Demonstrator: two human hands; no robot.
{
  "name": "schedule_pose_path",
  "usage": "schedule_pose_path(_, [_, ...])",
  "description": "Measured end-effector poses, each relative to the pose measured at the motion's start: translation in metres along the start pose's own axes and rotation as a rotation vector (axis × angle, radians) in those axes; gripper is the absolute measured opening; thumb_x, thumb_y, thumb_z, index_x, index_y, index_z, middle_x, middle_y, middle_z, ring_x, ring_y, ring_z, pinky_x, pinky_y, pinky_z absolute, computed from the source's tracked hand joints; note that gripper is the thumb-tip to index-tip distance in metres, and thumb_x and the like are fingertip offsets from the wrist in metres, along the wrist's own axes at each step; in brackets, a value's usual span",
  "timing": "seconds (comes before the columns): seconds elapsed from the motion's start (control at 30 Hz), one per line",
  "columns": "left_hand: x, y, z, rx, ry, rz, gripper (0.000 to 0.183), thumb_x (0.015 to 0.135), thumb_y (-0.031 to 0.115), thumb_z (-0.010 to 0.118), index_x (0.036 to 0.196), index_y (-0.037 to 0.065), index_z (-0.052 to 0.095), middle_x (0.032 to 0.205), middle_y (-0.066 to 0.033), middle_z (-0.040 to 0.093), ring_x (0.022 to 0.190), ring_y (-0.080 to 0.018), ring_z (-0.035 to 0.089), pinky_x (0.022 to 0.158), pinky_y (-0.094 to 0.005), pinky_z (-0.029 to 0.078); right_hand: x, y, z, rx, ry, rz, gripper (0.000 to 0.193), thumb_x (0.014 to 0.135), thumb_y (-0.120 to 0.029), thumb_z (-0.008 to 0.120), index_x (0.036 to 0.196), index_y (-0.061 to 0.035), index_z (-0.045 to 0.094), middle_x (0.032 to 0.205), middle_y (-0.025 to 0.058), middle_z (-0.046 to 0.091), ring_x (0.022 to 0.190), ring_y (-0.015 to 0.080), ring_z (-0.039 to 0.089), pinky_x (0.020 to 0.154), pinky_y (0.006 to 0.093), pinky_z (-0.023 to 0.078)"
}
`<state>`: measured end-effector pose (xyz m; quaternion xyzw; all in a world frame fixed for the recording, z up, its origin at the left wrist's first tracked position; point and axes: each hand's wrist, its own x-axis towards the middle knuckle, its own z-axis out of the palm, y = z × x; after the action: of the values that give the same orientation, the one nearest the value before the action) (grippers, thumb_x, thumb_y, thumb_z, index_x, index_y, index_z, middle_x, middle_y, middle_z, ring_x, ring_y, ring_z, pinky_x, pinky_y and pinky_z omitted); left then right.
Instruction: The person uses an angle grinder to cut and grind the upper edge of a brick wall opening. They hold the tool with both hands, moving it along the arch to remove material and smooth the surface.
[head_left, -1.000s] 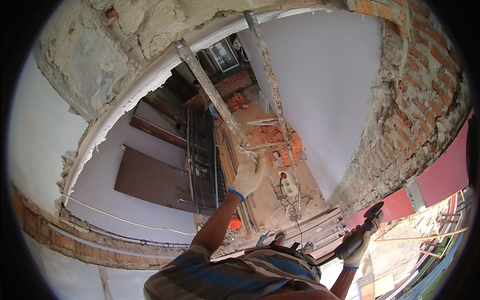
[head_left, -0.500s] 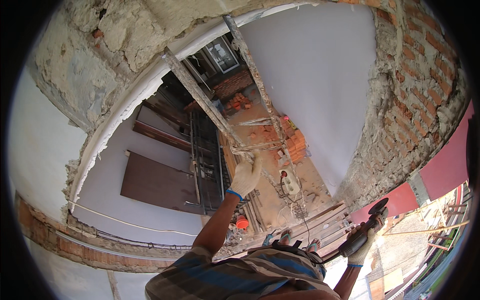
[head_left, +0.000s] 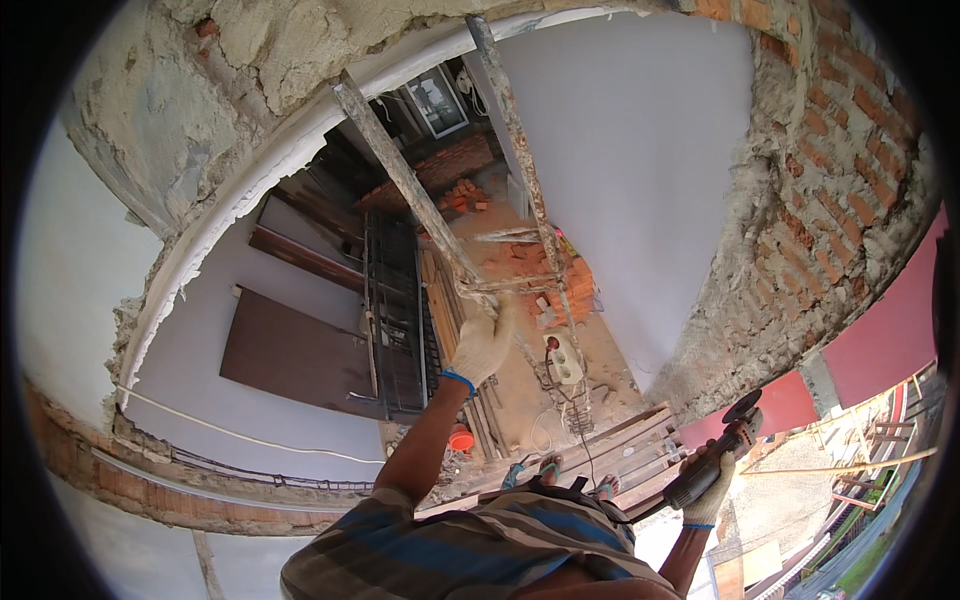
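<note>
A worn, plaster-splattered wooden ladder (head_left: 405, 185) rises in front of me to the broken upper edge of the wall opening. My left hand (head_left: 484, 345), in a cream knit glove with a blue cuff, is closed around its left rail just below a rung; the fingers are partly hidden. Out to the right, my right hand (head_left: 712, 495), gloved alike, grips the body of a dark angle grinder (head_left: 695, 480). Its black disc (head_left: 742, 405) points up and away from me. I cannot tell whether the disc spins.
Beyond the ladder lie stacked orange bricks (head_left: 570, 285). A white power strip (head_left: 567, 358) with a red plug shows below. Wooden planks (head_left: 600, 440) lie near my feet, beside an orange bucket (head_left: 461, 438). Rough exposed brickwork (head_left: 800, 240) borders the opening at right; a brown board (head_left: 290, 345) leans left.
The view has shifted slightly, so the lower scene sits a little further left and up. Both hands keep their holds on the ladder and the grinder.
</note>
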<state>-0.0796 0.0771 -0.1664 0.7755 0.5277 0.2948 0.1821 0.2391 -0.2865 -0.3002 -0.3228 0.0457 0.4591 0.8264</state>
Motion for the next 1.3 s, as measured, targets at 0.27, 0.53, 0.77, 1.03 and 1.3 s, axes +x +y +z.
schedule_pose_path(0.27, [0.0,0.024,-0.022,-0.069,-0.049,0.028,0.055,0.105,0.046,0.063,0.091,-0.007,0.065,0.068,-0.0266,0.066,0.072,-0.0444,0.072,0.061,-0.0517,0.051,-0.012,-0.004,0.015,-0.064,-0.032,-0.012,0.053,0.097,-0.047,0.075,0.129,-0.0063,0.062,0.101,0.0071,0.073,0.086,0.0222,0.074,0.074,0.0392,0.064])
schedule_pose_path(0.53, [0.006,0.025,-0.021,-0.267,0.056,0.134,0.062,0.097,0.055,0.07,0.1,-0.007,0.065,0.076,-0.0273,0.068,0.074,-0.0455,0.072,0.064,-0.0498,0.055,-0.035,-0.003,0.037,-0.135,0.018,-0.043,0.054,0.093,-0.046,0.078,0.127,-0.0076,0.062,0.1,0.0078,0.072,0.088,0.0236,0.073,0.075,0.0418,0.061])
schedule_pose_path(0.77, [0.017,-0.016,0.01,-0.238,-0.181,0.1,0.046,0.104,0.04,0.066,0.11,-0.005,0.061,0.083,-0.0231,0.071,0.079,-0.0413,0.073,0.066,-0.0499,0.053,-0.057,0.006,0.055,-0.189,0.06,-0.086,0.054,0.094,-0.047,0.078,0.128,-0.0076,0.061,0.101,0.0074,0.073,0.085,0.0234,0.074,0.076,0.0409,0.064])
schedule_pose_path(1.03, [0.02,-0.023,0.02,-0.541,-0.254,0.121,0.042,0.104,0.031,0.065,0.119,-0.006,0.054,0.08,-0.0241,0.071,0.078,-0.0448,0.073,0.065,-0.0507,0.056,-0.074,0.028,0.067,-0.168,0.093,-0.09,0.058,0.091,-0.045,0.08,0.128,-0.0064,0.06,0.099,0.0078,0.071,0.085,0.0236,0.073,0.077,0.0423,0.064])
schedule_pose_path(1.3, [0.022,-0.021,0.015,-0.464,-0.182,0.267,0.037,0.103,0.03,0.067,0.113,-0.003,0.054,0.081,-0.0231,0.071,0.077,-0.0436,0.073,0.065,-0.0489,0.055,-0.086,0.05,0.079,-0.258,0.129,-0.084,0.067,0.085,-0.049,0.084,0.129,-0.0059,0.059,0.102,0.0113,0.069,0.087,0.0269,0.071,0.08,0.0462,0.062])
